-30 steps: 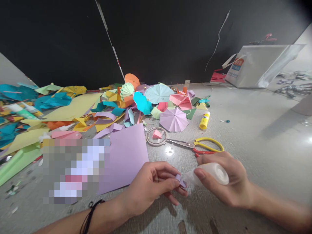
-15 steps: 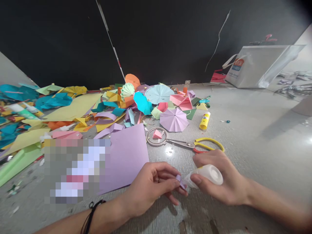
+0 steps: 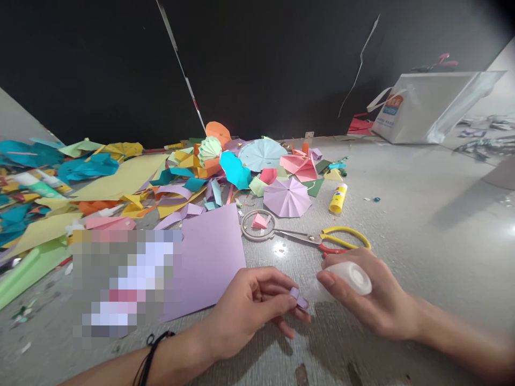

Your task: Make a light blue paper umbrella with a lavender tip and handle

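Between thumb and fingers, my left hand (image 3: 257,305) pinches a small folded strip of purple paper (image 3: 299,298). My right hand (image 3: 374,300) is wrapped round a white glue bottle (image 3: 349,280), tilted so its tip points left at the strip. Whether tip and paper touch I cannot make out. A purple paper sheet (image 3: 209,262) lies flat just beyond my left wrist. Scissors with yellow and red handles (image 3: 346,236) lie past my right hand, beside a grey ring (image 3: 259,240) around a small pink folded paper (image 3: 259,221).
Behind the ring sit a pleated purple paper disc (image 3: 287,198) and a yellow glue stick (image 3: 338,198). Heaped coloured paper (image 3: 177,187) covers the left and back. At the far right stands a white bag (image 3: 426,110), near a dark wall (image 3: 273,64).
My right hand has shifted slightly right with the glue bottle, drawing its tip back a little from the purple strip. My left hand stays nearly still.
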Demonstrator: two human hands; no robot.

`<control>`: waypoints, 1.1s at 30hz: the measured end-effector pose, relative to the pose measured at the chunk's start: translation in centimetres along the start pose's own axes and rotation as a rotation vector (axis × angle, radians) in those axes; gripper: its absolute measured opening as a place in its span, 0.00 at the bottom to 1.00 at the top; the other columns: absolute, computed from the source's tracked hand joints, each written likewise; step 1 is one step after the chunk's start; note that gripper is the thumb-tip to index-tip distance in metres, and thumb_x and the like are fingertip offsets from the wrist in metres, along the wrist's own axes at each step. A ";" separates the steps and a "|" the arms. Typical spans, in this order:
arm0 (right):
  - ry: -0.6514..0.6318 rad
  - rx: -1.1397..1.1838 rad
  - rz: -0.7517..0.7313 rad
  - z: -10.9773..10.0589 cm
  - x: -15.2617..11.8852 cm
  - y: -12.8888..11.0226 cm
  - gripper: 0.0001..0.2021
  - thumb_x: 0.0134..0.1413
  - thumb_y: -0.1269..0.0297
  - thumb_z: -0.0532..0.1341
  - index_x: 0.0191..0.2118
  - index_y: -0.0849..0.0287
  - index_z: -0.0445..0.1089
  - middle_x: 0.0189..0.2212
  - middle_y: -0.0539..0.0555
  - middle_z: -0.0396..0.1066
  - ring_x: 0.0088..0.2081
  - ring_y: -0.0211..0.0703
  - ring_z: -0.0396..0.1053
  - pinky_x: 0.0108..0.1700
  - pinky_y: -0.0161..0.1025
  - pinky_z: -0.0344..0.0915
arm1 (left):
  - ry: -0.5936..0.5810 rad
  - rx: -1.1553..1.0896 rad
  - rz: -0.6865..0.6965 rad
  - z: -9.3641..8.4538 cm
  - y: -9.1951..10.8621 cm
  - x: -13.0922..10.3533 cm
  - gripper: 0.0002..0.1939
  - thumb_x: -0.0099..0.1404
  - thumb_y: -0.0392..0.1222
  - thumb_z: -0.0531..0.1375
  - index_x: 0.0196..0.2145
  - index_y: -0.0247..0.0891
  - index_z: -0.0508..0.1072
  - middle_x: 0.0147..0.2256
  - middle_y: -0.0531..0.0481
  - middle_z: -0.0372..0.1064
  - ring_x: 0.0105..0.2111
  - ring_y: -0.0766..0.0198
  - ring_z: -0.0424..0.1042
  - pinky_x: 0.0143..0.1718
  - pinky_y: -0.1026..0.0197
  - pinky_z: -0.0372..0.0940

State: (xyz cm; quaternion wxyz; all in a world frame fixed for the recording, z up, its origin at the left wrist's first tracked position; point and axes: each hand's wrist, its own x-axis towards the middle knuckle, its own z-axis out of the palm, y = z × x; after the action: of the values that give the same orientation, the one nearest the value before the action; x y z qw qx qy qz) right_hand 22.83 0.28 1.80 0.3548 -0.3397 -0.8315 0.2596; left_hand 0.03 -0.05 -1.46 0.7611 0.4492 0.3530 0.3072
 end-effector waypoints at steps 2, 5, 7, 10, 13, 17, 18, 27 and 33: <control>0.024 0.019 -0.004 -0.1 0.0 -0.1 0.21 0.71 0.61 0.55 0.24 0.55 0.53 0.17 0.42 0.51 0.18 0.32 0.50 0.20 0.33 0.49 | 0.000 -0.001 0.000 0.0 0.0 0.0 0.18 0.59 0.47 0.74 0.38 0.31 0.76 0.34 0.40 0.82 0.37 0.51 0.84 0.28 0.64 0.76; 0.028 0.063 -0.030 -0.1 0.1 -0.4 0.21 0.71 0.62 0.55 0.24 0.55 0.52 0.18 0.42 0.50 0.18 0.32 0.50 0.20 0.33 0.50 | 0.002 -0.005 0.008 0.0 0.0 0.1 0.18 0.59 0.46 0.74 0.38 0.30 0.76 0.33 0.41 0.81 0.37 0.51 0.84 0.27 0.64 0.76; 0.009 0.083 -0.034 -0.1 0.2 -0.5 0.21 0.70 0.62 0.55 0.24 0.54 0.52 0.18 0.42 0.50 0.18 0.32 0.50 0.20 0.33 0.50 | 0.001 -0.008 0.011 0.0 0.0 0.0 0.18 0.59 0.46 0.74 0.38 0.30 0.76 0.33 0.41 0.81 0.37 0.51 0.84 0.27 0.64 0.76; -0.025 0.099 -0.011 -0.1 0.3 -0.5 0.21 0.71 0.61 0.55 0.24 0.54 0.52 0.18 0.42 0.51 0.18 0.32 0.51 0.20 0.33 0.50 | -0.004 -0.008 0.007 0.1 0.0 0.0 0.18 0.59 0.46 0.74 0.38 0.30 0.76 0.33 0.41 0.81 0.36 0.52 0.84 0.27 0.65 0.76; -0.045 0.096 0.004 0.0 0.4 -0.5 0.21 0.71 0.60 0.54 0.23 0.54 0.53 0.17 0.43 0.52 0.18 0.32 0.51 0.19 0.33 0.51 | -0.008 0.003 0.005 0.1 0.1 0.0 0.18 0.59 0.46 0.74 0.38 0.30 0.77 0.34 0.40 0.82 0.36 0.53 0.84 0.27 0.65 0.76; 0.004 0.071 -0.007 0.3 0.3 -0.6 0.20 0.71 0.62 0.56 0.24 0.55 0.55 0.17 0.43 0.54 0.17 0.32 0.52 0.18 0.33 0.51 | -0.009 -0.004 0.003 0.0 0.1 0.0 0.18 0.59 0.46 0.74 0.38 0.30 0.77 0.33 0.41 0.82 0.36 0.53 0.84 0.27 0.65 0.76; 0.022 0.062 -0.019 0.4 0.3 -0.6 0.20 0.71 0.63 0.56 0.24 0.55 0.56 0.17 0.43 0.54 0.17 0.32 0.52 0.18 0.33 0.51 | -0.011 -0.007 0.002 0.0 0.1 0.0 0.18 0.59 0.46 0.74 0.38 0.30 0.77 0.33 0.41 0.82 0.36 0.53 0.84 0.27 0.65 0.76; 0.039 0.026 -0.092 -0.2 0.5 -1.1 0.19 0.68 0.67 0.56 0.24 0.55 0.53 0.17 0.42 0.53 0.18 0.31 0.53 0.20 0.31 0.53 | -0.014 -0.008 0.014 0.0 0.1 0.1 0.17 0.60 0.46 0.74 0.38 0.30 0.78 0.32 0.42 0.81 0.36 0.53 0.84 0.27 0.65 0.76; 0.046 0.011 -0.098 0.0 0.4 -1.1 0.21 0.70 0.66 0.56 0.22 0.55 0.57 0.16 0.44 0.57 0.16 0.32 0.54 0.18 0.33 0.53 | -0.020 -0.016 0.011 0.0 0.0 0.1 0.16 0.61 0.44 0.73 0.38 0.30 0.77 0.32 0.42 0.81 0.36 0.54 0.84 0.27 0.66 0.76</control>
State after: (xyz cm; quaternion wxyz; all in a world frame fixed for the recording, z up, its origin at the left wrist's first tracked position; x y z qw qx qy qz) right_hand 22.21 -0.13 2.65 0.3881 -0.3023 -0.8373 0.2385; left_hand 0.09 0.03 -1.48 0.7665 0.4479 0.3405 0.3097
